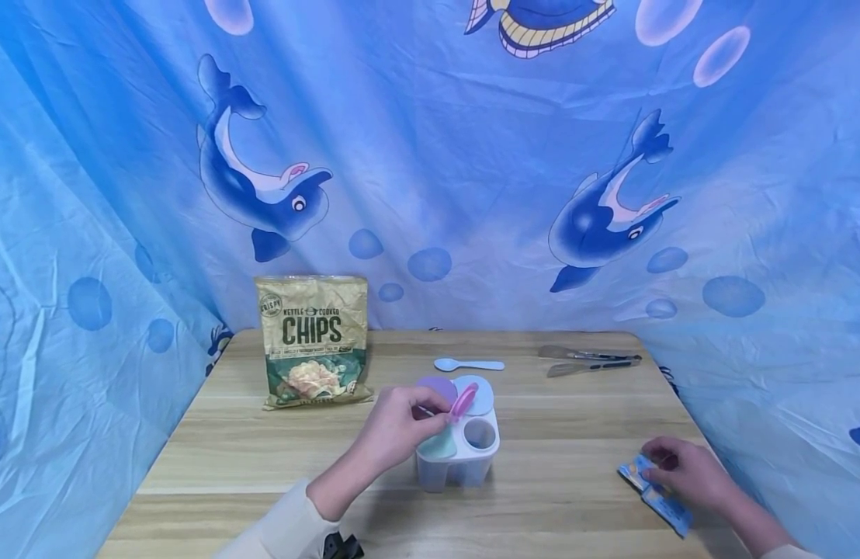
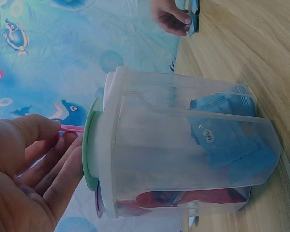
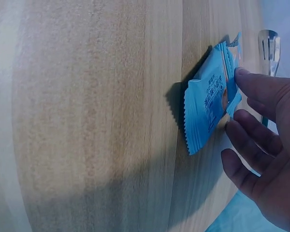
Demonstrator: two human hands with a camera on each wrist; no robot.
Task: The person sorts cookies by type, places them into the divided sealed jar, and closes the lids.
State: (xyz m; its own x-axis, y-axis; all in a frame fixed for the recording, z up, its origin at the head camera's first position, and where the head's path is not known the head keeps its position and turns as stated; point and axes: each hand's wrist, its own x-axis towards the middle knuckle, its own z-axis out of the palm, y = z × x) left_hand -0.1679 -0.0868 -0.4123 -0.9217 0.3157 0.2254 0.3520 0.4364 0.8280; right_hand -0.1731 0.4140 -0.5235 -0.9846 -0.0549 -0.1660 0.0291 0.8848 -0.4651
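Note:
My left hand [image 1: 405,427] pinches a round pink lid [image 1: 463,401] and holds it tilted over a clear lidded container [image 1: 458,468]. One round opening [image 1: 480,434] in the container's white top is uncovered. Purple [image 1: 435,386], pale blue [image 1: 476,392] and green [image 2: 91,145] lids cover the others. Through the clear walls, blue snack packets [image 2: 227,140] and a red-wrapped item [image 2: 183,198] show inside. At the right side, my right hand [image 1: 691,470] has thumb and fingers at the edge of a small blue snack packet [image 3: 208,101], pinching it. Another blue packet [image 1: 667,508] lies right beside it.
A bag of chips [image 1: 314,341] stands at the back left of the wooden table [image 1: 556,466]. A pale blue spoon [image 1: 469,365] lies behind the container, and tongs [image 1: 591,361] lie at the back right. A blue dolphin-print curtain [image 1: 437,194] hangs around the table.

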